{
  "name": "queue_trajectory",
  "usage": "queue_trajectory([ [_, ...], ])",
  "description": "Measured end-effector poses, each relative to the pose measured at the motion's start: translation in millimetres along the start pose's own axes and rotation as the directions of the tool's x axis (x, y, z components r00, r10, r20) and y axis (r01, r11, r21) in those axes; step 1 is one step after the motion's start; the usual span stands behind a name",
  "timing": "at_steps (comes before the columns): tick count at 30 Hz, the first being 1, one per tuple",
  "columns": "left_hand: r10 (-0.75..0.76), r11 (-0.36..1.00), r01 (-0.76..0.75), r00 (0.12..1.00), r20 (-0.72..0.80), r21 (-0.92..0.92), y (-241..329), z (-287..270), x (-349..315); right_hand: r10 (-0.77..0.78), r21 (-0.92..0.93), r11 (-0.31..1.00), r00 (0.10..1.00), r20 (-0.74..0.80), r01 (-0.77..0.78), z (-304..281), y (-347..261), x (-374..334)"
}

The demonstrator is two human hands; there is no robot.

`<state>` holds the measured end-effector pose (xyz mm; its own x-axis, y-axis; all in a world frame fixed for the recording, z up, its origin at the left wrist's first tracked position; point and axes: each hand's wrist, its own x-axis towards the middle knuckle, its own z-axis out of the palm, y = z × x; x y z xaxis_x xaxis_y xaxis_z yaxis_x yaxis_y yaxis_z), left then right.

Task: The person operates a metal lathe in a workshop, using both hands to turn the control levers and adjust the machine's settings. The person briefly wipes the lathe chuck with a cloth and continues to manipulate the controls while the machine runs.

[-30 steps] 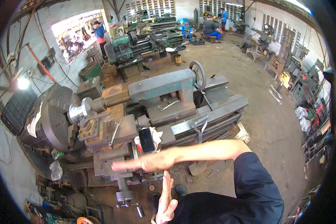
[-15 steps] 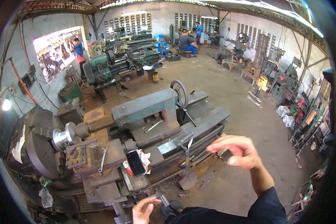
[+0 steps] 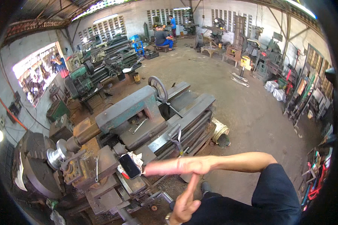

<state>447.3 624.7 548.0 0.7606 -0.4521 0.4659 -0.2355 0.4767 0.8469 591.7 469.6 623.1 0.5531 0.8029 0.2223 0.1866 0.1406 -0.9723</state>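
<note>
My right hand [image 3: 169,167] reaches leftward across my front, blurred by motion; its outline is long and flat, with the fingers seemingly stretched out and nothing seen in it. Below it, my left hand [image 3: 187,208], with a wristwatch [image 3: 168,218] behind it, points a finger up against the right wrist area and holds nothing. Nearest to the right fingertips, a dark smartphone [image 3: 129,166] rests on a crumpled cloth [image 3: 138,159] on the lathe carriage. One open-ended wrench [image 3: 97,168] lies left of the phone; another wrench [image 3: 139,126] lies at the tailstock's base.
A large lathe fills the left front, with its chuck [image 3: 35,165], shiny round workpiece [image 3: 56,154], tailstock [image 3: 127,112] and handwheel [image 3: 158,89]. A bucket [image 3: 219,132] lies beyond its bed. Another lathe [image 3: 97,69] stands farther back. People work at the far wall and by the window.
My right hand has swung left and down, from above the floor to near the phone. The left hand has moved right and up to meet the right wrist. The view has shifted rightward.
</note>
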Motion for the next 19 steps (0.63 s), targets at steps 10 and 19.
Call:
queue_trajectory([
  [10,0.049,0.997,-0.046,0.998,-0.044,0.064,-40.2,67.8,46.6,-0.144,0.257,0.965,0.926,0.349,0.054,-38.2,5.3,-49.5],
  [19,-0.427,0.904,0.365,0.794,0.433,0.222,-169.8,128.2,129.9,-0.534,-0.746,0.654,0.775,-0.337,0.127,-166.4,-124.7,-225.4],
])
